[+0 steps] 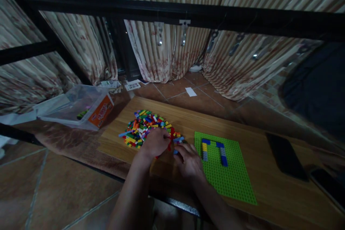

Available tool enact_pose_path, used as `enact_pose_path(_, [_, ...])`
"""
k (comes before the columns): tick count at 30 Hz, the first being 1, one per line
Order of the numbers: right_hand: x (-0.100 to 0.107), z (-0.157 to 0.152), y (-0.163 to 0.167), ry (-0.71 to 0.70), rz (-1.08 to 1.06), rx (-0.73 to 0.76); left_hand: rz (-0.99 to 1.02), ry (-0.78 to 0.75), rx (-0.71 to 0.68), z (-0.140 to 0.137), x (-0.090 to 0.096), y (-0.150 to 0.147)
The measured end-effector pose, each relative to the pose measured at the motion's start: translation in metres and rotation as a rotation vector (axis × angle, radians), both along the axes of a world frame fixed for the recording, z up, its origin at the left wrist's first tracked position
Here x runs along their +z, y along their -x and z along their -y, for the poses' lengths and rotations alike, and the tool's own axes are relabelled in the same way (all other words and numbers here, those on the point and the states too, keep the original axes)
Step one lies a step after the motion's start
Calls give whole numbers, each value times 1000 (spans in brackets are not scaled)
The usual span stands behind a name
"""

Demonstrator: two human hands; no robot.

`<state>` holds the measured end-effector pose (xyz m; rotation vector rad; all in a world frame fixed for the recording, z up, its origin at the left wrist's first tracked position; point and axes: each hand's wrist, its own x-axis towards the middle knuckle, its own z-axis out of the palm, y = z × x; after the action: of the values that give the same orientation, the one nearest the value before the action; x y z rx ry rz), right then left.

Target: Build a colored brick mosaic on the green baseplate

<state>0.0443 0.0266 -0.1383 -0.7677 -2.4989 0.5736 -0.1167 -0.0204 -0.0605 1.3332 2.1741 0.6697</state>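
Observation:
My left hand (156,142) is over the right side of a heap of mixed toy bricks (141,124). Its fingers are curled down beside some red pieces (172,133), and whatever they pinch is hidden. A small blue brick (175,151) sits between the thumb and fingertips of my right hand (191,161), just left of a green baseplate (231,181). On that plate stand two rows of bricks: a left row (205,149) in blue, yellow and grey, and a right row (223,155) in blue and grey. Light blue bricks (178,139) lie between my hands.
A clear plastic box (78,106) with an orange label stands left of the wooden board (258,151). Two dark phone-like slabs (286,156) lie at the right end. Behind are striped curtains (172,54) and a black metal bar (172,12) with hooks.

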Motion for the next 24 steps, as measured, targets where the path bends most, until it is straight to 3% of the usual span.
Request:
enact_pose_path(8, [-3, -6, -14, -11, -47, -22, 60, 5, 48, 2, -9, 3])
enact_pose_path(15, [-11, -12, -6, 56, -121, -14, 53, -34, 106, 3, -11, 7])
enact_pose_path(24, [12, -23, 28, 139, -234, -38, 107, -158, 290, 14, -5, 29])
